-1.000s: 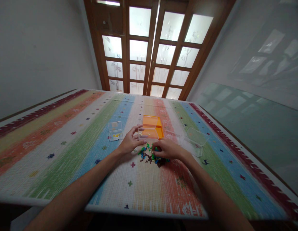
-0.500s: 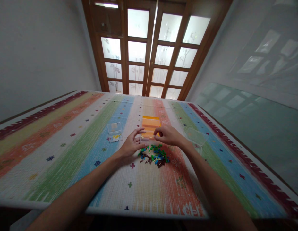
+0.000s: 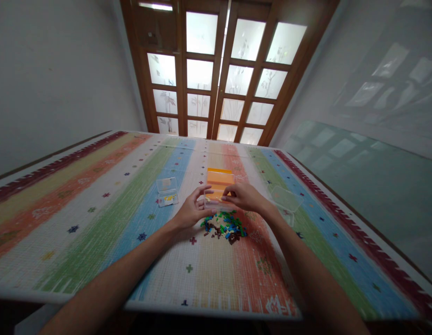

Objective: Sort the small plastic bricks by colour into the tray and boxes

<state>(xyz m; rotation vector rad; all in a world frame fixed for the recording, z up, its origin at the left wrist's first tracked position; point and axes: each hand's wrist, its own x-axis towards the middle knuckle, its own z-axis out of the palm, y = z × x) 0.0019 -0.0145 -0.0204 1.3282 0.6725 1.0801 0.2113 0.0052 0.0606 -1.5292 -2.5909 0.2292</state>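
A clear plastic box point(image 3: 216, 203) with a few pale pieces inside is between my hands, in front of an orange container point(image 3: 220, 177). My left hand point(image 3: 194, 208) grips the clear box at its left side, thumb near the front and fingers behind. The fingers of my right hand point(image 3: 239, 195) are pinched together over the box's right part; whatever they hold is too small to make out. Just below the box lies a loose pile of small green, blue, brown and cream bricks point(image 3: 224, 226) on the striped cloth.
To the left stands an open small clear case point(image 3: 168, 199) with yellow pieces. An open clear container point(image 3: 287, 199) lies to the right, partly behind my right forearm. The striped tablecloth point(image 3: 107, 223) covers the table, with wooden glazed doors point(image 3: 217, 70) beyond.
My right hand's fingertips have shifted very slightly left over the clear box. The whole view has moved a little; my left hand keeps its hold.
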